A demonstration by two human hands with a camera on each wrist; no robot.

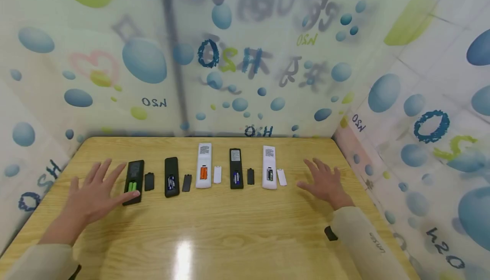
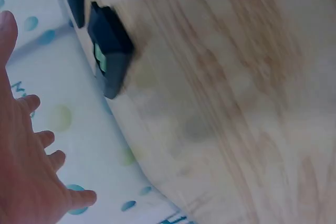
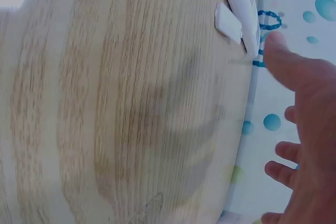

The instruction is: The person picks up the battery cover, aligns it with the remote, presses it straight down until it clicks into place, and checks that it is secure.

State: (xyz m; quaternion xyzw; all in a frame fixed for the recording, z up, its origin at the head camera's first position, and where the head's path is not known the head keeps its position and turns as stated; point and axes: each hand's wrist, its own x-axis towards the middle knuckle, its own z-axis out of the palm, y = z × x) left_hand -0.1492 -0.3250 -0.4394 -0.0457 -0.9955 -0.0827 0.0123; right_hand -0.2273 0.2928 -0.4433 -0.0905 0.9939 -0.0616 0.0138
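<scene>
Several remote controls lie face down in a row, battery bays uncovered. My left hand point(image 1: 92, 195) hovers with fingers spread near the leftmost black remote point(image 1: 135, 178), which has green batteries; its thumb overlaps that remote in the head view. My right hand point(image 1: 323, 183) is held above the table with spread fingers, right of a white remote point(image 1: 269, 165) and its loose white cover point(image 1: 281, 177). Between them lie a black remote point(image 1: 172, 173), a white remote point(image 1: 204, 161) with orange batteries, and a black remote point(image 1: 235, 165) with blue batteries. Neither hand holds anything.
Beside the remotes lie loose battery covers: black point(image 1: 149, 181), dark point(image 1: 186, 183), white point(image 1: 217, 174) and black point(image 1: 250, 176). The wooden table point(image 1: 229, 237) ends at a patterned curtain point(image 1: 245, 101) behind and on the sides.
</scene>
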